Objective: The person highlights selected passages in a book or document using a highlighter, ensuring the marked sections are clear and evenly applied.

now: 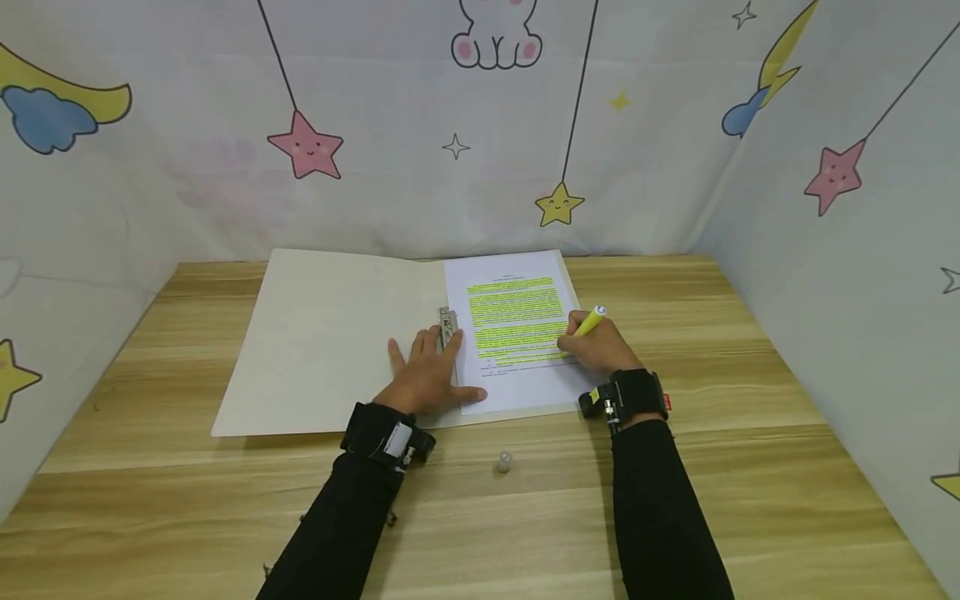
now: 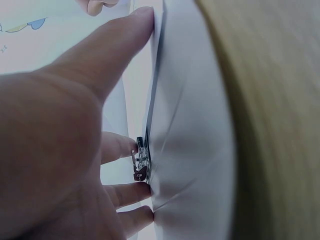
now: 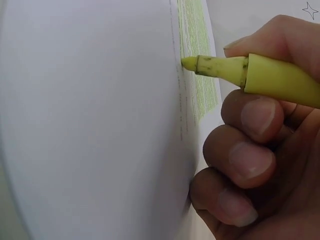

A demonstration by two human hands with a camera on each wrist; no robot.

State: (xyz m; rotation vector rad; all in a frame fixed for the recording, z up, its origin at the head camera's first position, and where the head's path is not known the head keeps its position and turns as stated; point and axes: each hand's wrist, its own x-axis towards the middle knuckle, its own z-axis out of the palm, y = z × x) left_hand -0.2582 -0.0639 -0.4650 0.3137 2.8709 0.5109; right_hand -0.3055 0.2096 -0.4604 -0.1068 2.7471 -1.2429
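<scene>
A white folder (image 1: 322, 350) lies spread out on the wooden table, with a printed sheet (image 1: 517, 392) on its right half. Yellow highlighting covers most lines of the text. My right hand (image 1: 602, 346) pinches a yellow highlighter (image 1: 591, 322), seen uncapped in the right wrist view, its yellow tip (image 3: 189, 63) at the lower lines of print. My left hand (image 1: 423, 379) rests with spread fingers across the folder's fold, the thumb on the sheet's lower left edge. Beside its fingertips is the metal clip (image 1: 447, 325), also visible in the left wrist view.
A small, pale translucent cap-like piece (image 1: 504, 462) sits on the table (image 1: 547, 517) in front of the folder. Behind the table hangs a white cloth wall (image 1: 405, 200) printed with stars; similar walls stand at both sides.
</scene>
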